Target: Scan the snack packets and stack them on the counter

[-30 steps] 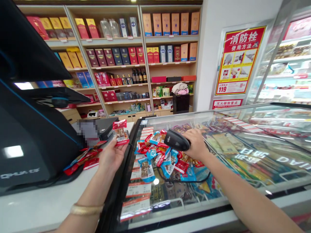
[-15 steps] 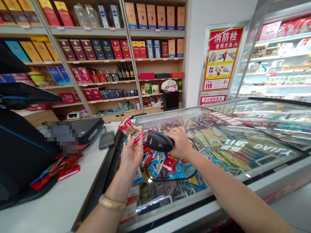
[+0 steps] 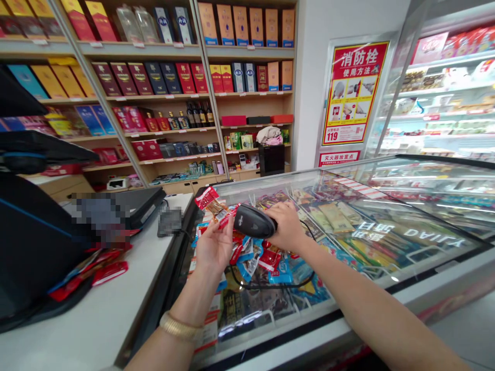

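Between the thumb and fingers of my left hand is a small red snack packet with a see-through middle showing brown food. My right hand is wrapped round the handle of a black barcode scanner, whose head points left at the packet. The scanner's front end is right beside the packet's lower end; whether they touch I cannot tell. Below both hands, a pile of red and blue snack packets lies on the glass lid of a chest freezer. The scanner's black cable loops across that glass.
At left is a white counter with a black checkout machine and more red packets. Shelves of boxed goods stand behind. A lit display fridge is at the far right. Ice-cream packs show under the freezer glass.
My left hand has shifted slightly to the right with the snack packet, bringing it closer to the scanner head. My right hand and the scanner have barely moved.
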Demonstrator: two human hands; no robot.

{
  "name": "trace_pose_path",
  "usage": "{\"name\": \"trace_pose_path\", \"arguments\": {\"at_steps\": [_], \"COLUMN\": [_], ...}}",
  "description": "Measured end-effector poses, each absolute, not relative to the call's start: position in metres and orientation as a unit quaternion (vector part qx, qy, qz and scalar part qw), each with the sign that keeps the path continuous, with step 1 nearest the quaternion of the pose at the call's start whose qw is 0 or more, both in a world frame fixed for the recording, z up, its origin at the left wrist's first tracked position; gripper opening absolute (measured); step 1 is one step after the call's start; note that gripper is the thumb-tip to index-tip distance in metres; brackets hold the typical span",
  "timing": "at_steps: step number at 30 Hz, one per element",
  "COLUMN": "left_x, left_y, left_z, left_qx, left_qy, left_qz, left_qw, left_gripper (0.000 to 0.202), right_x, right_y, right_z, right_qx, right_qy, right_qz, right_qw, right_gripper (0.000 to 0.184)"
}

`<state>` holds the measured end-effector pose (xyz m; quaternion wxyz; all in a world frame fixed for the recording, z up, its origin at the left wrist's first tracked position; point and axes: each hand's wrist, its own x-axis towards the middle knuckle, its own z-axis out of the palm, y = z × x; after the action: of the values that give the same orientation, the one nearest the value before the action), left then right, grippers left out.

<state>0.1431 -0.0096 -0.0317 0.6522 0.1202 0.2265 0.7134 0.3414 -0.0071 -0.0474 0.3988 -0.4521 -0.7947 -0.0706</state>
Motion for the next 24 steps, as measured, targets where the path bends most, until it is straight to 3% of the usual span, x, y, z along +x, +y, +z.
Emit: {"name": "trace_pose_path", "arguments": {"at_steps": [3, 6, 12, 18, 24], "left_x": [0.142, 0.14, 0.138, 0.102, -0.031], "left_y": [-0.005, 0.008, 0.024, 0.0, -0.018], "left_z": [-0.04, -0.055, -0.076, -0.067, -0.045], "left_qx": [0.193, 0.373, 0.762, 0.788, 0.655], "left_qy": [0.249, 0.336, 0.46, 0.502, 0.67], "left_qz": [0.729, 0.733, 0.446, 0.353, 0.319], "left_qw": [0.607, 0.459, 0.098, -0.047, -0.146], "left_gripper": [0.023, 0.017, 0.039, 0.052, 0.055], "right_x": [0.346, 0.353, 0.366, 0.367, 0.368], "right_y": [-0.003, 0.003, 0.012, 0.014, 0.015], "right_z": [-0.051, -0.055, -0.06, -0.064, -0.066], "right_qx": [-0.447, -0.446, -0.455, -0.431, -0.428], "right_qy": [-0.783, -0.758, -0.707, -0.709, -0.719], "right_qz": [-0.098, -0.13, -0.17, -0.19, -0.195], "right_qw": [0.422, 0.458, 0.514, 0.525, 0.511], "right_gripper": [0.032, 0.034, 0.027, 0.027, 0.028]}}
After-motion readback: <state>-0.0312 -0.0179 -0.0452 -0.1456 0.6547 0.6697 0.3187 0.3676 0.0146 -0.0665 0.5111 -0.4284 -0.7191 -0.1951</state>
